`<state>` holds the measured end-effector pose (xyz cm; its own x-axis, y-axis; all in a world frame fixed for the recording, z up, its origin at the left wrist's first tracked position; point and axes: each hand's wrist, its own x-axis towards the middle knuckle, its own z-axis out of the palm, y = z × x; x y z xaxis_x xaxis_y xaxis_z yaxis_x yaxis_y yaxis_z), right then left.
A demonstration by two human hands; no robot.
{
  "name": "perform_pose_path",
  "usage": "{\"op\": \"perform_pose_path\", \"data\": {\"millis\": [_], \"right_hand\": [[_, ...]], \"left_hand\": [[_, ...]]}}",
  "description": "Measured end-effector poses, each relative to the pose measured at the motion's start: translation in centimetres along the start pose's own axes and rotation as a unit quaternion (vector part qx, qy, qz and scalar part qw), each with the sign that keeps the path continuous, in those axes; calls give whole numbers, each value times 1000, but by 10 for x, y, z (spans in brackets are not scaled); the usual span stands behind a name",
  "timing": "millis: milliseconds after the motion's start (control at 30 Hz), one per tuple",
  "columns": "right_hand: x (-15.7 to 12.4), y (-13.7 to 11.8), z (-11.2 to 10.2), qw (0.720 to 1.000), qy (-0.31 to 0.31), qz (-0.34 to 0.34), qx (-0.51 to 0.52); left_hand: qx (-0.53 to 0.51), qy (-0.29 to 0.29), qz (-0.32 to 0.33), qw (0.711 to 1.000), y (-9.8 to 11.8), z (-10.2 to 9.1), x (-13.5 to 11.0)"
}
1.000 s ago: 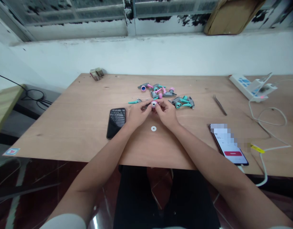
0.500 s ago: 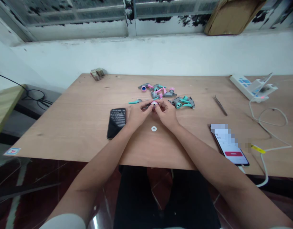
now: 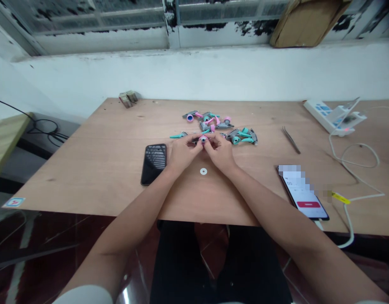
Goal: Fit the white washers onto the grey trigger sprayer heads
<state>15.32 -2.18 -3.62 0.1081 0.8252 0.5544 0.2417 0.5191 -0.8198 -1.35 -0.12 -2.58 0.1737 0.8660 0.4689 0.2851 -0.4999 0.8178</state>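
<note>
Between my two hands is a small part with a round pink collar, which looks like a trigger sprayer head (image 3: 203, 139); its body is mostly hidden by fingers. My left hand (image 3: 185, 151) pinches it from the left, thumb and fingers closed. From the right, my right hand (image 3: 220, 150) grips the same part, its thumb near the collar. A flat white washer (image 3: 203, 171) lies on the wood just below the hands. Behind them is a loose pile of grey sprayer heads with pink or teal levers and collars (image 3: 224, 124). One teal lever (image 3: 176, 136) pokes out left of my left hand.
A black phone (image 3: 154, 164) lies beside my left forearm. To the right are tweezers (image 3: 291, 140), a lit phone (image 3: 303, 194) on a white cable, and a power strip (image 3: 327, 118). Small blocks (image 3: 128, 99) stand at the table's back left.
The pink collar in my fingers has tipped slightly, so its dark-centred opening faces me more. Both hands keep their hold; the view has shifted a little.
</note>
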Motion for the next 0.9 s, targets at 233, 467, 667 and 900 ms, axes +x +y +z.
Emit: {"op": "perform_pose_path", "data": {"millis": [233,467,667,900], "right_hand": [[-2,3,1,999,6,-6,-33],[1,1,0,995,8,-65,-71],[2,-2,-1,993,-38,-91,-69],[0,1,1,998,-3,-46,-31]], "left_hand": [[51,17,44,998,5,2,1],[79,17,44,996,12,-2,1],[103,-19,58,993,15,-8,4],[137,-30,72,987,22,-5,2]]}}
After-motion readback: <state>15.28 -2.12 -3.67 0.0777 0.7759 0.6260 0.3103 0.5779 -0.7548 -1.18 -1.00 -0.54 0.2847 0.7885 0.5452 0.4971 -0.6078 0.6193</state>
